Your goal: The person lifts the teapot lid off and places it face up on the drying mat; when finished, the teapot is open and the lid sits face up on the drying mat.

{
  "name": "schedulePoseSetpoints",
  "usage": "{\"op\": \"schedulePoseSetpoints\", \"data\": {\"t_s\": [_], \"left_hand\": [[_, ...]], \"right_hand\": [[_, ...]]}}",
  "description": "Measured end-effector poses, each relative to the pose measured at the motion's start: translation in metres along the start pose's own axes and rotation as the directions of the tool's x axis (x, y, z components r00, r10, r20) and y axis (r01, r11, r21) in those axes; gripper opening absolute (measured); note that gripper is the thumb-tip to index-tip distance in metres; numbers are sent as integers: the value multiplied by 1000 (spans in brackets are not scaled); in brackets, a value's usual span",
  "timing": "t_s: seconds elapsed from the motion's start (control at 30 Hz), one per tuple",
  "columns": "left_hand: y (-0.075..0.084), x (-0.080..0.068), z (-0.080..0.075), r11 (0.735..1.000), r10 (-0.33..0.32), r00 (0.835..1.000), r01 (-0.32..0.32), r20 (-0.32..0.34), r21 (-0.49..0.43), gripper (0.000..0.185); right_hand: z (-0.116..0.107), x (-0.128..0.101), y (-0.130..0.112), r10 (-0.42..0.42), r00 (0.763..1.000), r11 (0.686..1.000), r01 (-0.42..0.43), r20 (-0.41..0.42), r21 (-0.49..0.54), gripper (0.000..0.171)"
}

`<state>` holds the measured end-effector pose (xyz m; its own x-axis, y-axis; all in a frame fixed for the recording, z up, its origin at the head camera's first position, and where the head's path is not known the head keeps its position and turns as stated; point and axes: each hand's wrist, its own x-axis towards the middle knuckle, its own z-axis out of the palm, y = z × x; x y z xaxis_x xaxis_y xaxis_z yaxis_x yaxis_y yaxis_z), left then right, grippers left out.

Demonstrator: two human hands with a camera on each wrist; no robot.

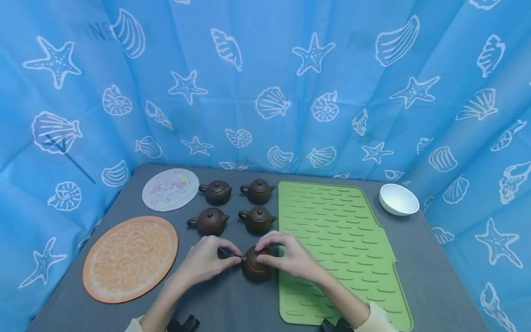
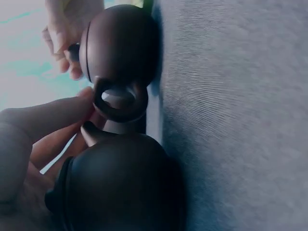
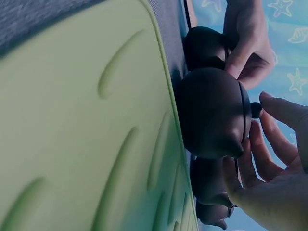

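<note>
A small brown teapot [image 1: 257, 265] sits on the gray table [image 1: 431, 276], at the 6 o'clock side near the person, touching the left edge of the green mat [image 1: 340, 240]. The left hand [image 1: 207, 260] is at the pot's 9 o'clock and pinches its little loop handle [image 2: 118, 98] with finger and thumb. The right hand [image 1: 286, 256] curls over the top at 3 o'clock, and its fingers seem to rest by the lid knob [image 3: 256, 110]. The pot looks like hard clay, so I think it is a bit heavy for its size, smooth, and could crack if dropped. The handle and the round belly look like the best places to hold, and the lid may slip off. There are five teapots in all: this one and four more [image 1: 236, 205] at 12 o'clock. There are two round mats [image 1: 130, 258], one green mat and one white bowl [image 1: 398, 199] at 2 o'clock.
</note>
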<state>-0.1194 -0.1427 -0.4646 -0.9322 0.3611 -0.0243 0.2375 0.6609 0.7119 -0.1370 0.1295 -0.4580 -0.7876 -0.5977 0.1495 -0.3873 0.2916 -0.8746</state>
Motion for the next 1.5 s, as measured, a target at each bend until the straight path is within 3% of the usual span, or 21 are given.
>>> {"op": "schedulePoseSetpoints", "data": {"t_s": [0.17, 0.33, 0.63, 0.97, 1.33, 1.5], "left_hand": [[0, 4, -2, 997, -47, 998, 50, 42, -53, 9], [1, 6, -3, 996, -44, 998, 47, 48, -70, 9], [-2, 7, -3, 995, -31, 997, 37, 64, -90, 7], [-1, 5, -1, 993, -74, 996, 78, 53, -86, 9], [1, 4, -2, 990, -95, 994, 100, 48, -99, 10], [2, 4, -3, 991, -96, 994, 99, 45, -89, 10]], "right_hand": [[-2, -1, 5, 35, 999, 999, -35, 0, -21, 19], [-3, -1, 8, 48, 999, 998, -47, 9, -34, 19], [-3, -1, 9, 21, 1000, 999, -21, 17, -39, 15], [-5, -6, 5, -49, 999, 999, 49, -24, 6, 13], [-37, -17, 2, -3, 993, 995, 14, -114, 102, 12], [-54, -21, 9, 25, 989, 991, -5, -147, 132, 24]]}}
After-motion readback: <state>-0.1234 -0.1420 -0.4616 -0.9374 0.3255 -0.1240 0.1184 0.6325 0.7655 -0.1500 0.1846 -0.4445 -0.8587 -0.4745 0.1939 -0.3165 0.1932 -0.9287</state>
